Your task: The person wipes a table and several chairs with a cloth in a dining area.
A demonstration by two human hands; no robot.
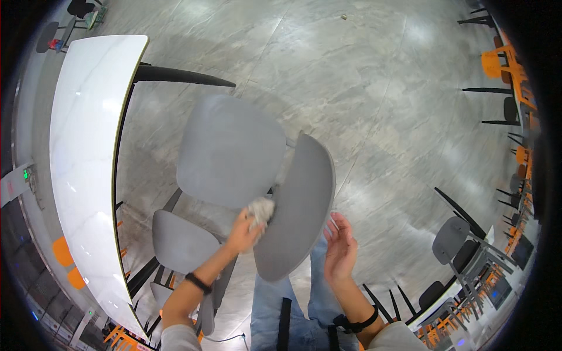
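Observation:
A grey chair stands in front of me, its flat seat [231, 152] beyond its curved backrest [301, 205]. My left hand [244, 231] is closed around a crumpled, light-coloured cloth [261, 212], pressed near the inner side of the backrest, towards the seat. Blur softens the cloth's edges. My right hand [341, 247] is just off the right edge of the backrest, palm partly turned up, fingers loosely curled and apart, with nothing in it.
A long white marble-patterned table [93, 134] with a black leg [181, 75] runs along the left. Another grey chair [184, 240] sits close by my left forearm. More grey chairs [452, 238] and orange chairs [494, 63] line the right side. Grey tiled floor [374, 105] surrounds the chair.

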